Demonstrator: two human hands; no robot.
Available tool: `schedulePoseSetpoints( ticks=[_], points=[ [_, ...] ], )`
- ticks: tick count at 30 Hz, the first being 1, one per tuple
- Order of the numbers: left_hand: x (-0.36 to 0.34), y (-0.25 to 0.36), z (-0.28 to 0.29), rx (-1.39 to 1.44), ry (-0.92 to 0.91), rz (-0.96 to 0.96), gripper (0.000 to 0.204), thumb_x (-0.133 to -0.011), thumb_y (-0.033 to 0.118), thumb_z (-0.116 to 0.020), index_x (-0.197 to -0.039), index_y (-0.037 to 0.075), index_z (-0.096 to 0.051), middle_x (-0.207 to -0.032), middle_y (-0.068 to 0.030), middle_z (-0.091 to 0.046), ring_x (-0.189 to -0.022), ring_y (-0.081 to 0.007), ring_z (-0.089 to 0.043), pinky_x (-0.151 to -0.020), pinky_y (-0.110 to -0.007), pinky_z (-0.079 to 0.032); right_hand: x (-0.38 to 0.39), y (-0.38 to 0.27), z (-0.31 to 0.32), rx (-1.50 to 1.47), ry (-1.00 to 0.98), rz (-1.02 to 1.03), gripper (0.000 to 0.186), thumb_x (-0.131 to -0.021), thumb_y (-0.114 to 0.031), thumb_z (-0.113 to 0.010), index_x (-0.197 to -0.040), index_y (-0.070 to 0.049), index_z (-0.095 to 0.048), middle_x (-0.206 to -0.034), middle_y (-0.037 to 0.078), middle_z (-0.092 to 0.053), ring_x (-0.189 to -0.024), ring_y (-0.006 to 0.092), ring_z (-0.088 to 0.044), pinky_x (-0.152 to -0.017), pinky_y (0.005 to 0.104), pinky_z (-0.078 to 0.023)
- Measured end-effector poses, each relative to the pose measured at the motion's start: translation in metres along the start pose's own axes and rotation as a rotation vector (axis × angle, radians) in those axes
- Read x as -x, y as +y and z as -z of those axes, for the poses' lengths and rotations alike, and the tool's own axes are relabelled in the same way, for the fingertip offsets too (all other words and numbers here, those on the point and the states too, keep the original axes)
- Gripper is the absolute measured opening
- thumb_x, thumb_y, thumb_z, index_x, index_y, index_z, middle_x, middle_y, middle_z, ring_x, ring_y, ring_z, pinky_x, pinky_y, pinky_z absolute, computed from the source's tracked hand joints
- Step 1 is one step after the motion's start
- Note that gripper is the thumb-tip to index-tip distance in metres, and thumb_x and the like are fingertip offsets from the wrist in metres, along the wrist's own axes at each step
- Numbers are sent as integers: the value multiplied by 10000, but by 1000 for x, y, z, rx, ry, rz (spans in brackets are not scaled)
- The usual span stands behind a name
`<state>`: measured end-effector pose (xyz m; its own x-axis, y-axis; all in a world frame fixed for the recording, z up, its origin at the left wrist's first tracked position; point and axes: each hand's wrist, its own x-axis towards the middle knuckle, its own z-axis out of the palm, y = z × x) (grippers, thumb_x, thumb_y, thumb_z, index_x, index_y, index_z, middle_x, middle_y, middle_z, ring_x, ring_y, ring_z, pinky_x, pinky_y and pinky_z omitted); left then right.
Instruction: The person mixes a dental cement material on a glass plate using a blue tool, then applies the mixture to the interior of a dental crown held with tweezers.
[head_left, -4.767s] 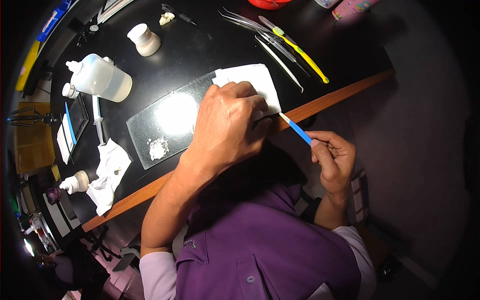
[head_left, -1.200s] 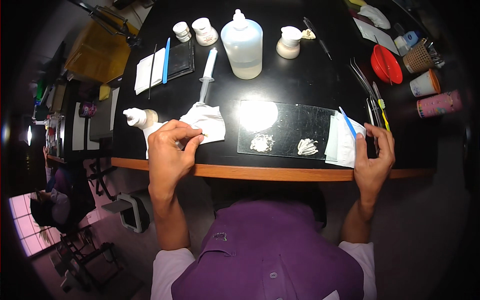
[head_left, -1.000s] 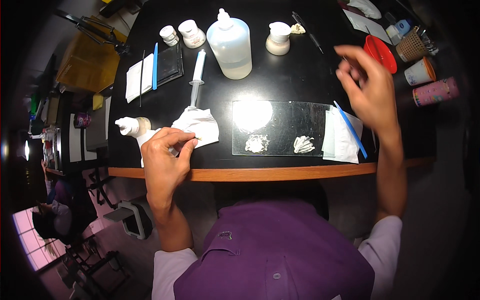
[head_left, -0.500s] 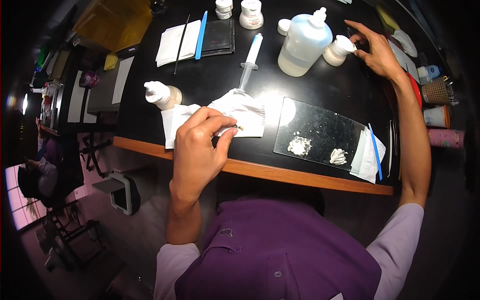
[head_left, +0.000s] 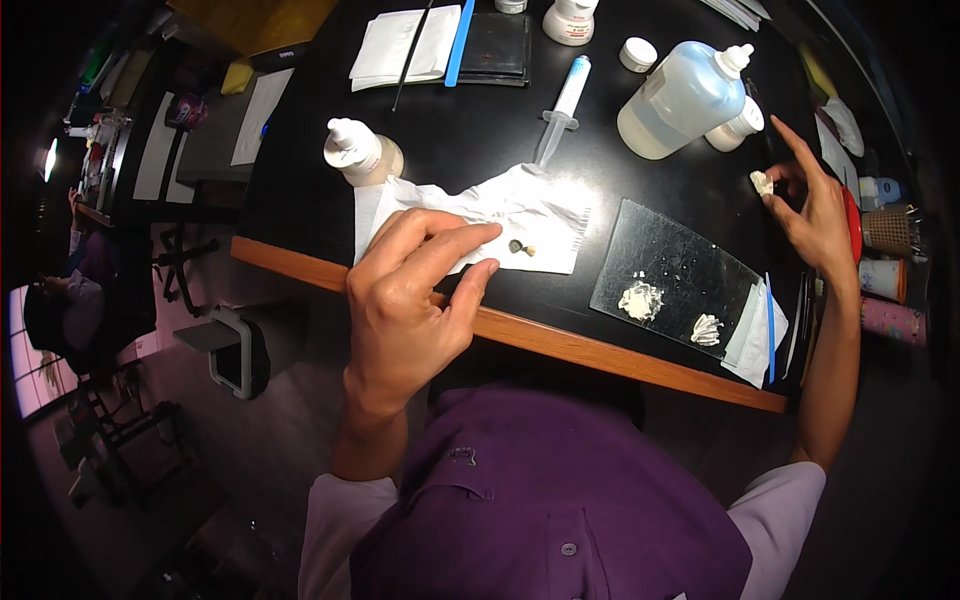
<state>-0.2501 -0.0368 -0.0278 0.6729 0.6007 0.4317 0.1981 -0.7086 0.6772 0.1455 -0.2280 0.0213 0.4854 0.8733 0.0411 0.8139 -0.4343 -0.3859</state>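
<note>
My left hand (head_left: 490, 250) hovers over a crumpled white tissue (head_left: 560, 215), thumb and forefinger apart, just left of a small dark-and-yellowish piece (head_left: 523, 247) lying on it. At the right, my right hand (head_left: 810, 200) grips a small cream, tooth-like cast (head_left: 761, 184) between thumb and fingers. In front of it is a glass slab (head_left: 670, 255) with two white paste mounds (head_left: 639, 300), (head_left: 707, 329). Folded paper sheets (head_left: 745, 345) and a blue spatula (head_left: 771, 330) lie at the slab's right end.
Behind are a large squeeze bottle (head_left: 675, 100), jars (head_left: 734, 128), a syringe (head_left: 560, 110) and a black pad (head_left: 500, 50) with papers. A dropper bottle (head_left: 365, 155) stands left. A red bowl (head_left: 853, 225) and cups are far right. A co-worker (head_left: 60, 290) sits at another bench, left.
My right hand left the blue spatula, reached to the back right and now has the cream cast, moving it nearer. My left fingers have parted from the small piece, leaving it on the tissue.
</note>
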Motion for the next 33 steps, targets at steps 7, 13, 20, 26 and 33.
schedulePoseSetpoints(
  ticks=[7,13,20,26,33],
  points=[
    [1,-5,-5,-58,-10,-125,303,-755,-70,-846,-1037,43,-838,-946,-66,-749,-868,-213,-663,-701,-315,-527,24,-2,-11,-45,11,28,902,-806,45,-812,-1621,-216,-528,-1090,43,-769,-785,138,-517,-748,311,-483],
    [-17,-9,-11,-134,-124,-272,330,-799,-29,-843,-1107,88,-818,-912,-19,-777,-810,-192,-649,-736,-355,-431,43,-4,-4,-96,125,43,862,-847,-11,-821,-1630,-217,-524,-1290,71,-736,-816,105,-528,-781,268,-507],
    [-24,-5,-14,-196,-202,-228,373,-841,-31,-791,-1199,71,-783,-887,-63,-748,-801,-241,-643,-758,-385,-447,73,-14,4,-127,218,78,808,-852,-51,-846,-1596,-201,-567,-1296,51,-730,-828,85,-576,-703,243,-470],
    [-28,-2,-15,-177,-175,-179,325,-854,-66,-762,-1165,25,-789,-855,-95,-720,-765,-242,-647,-760,-364,-472,115,7,31,-141,412,-25,642,-877,-63,-846,-1489,-141,-670,-1146,19,-757,-821,61,-580,-680,235,-445],
    [-26,-2,-1,-31,-49,8,224,-975,-71,-694,-1182,-33,-773,-952,-69,-714,-848,-125,-615,-766,-283,-494,168,32,36,-1,355,-487,90,-942,-58,-768,-980,20,-793,-804,18,-675,-713,54,-542,-641,254,-438]
  ],
)
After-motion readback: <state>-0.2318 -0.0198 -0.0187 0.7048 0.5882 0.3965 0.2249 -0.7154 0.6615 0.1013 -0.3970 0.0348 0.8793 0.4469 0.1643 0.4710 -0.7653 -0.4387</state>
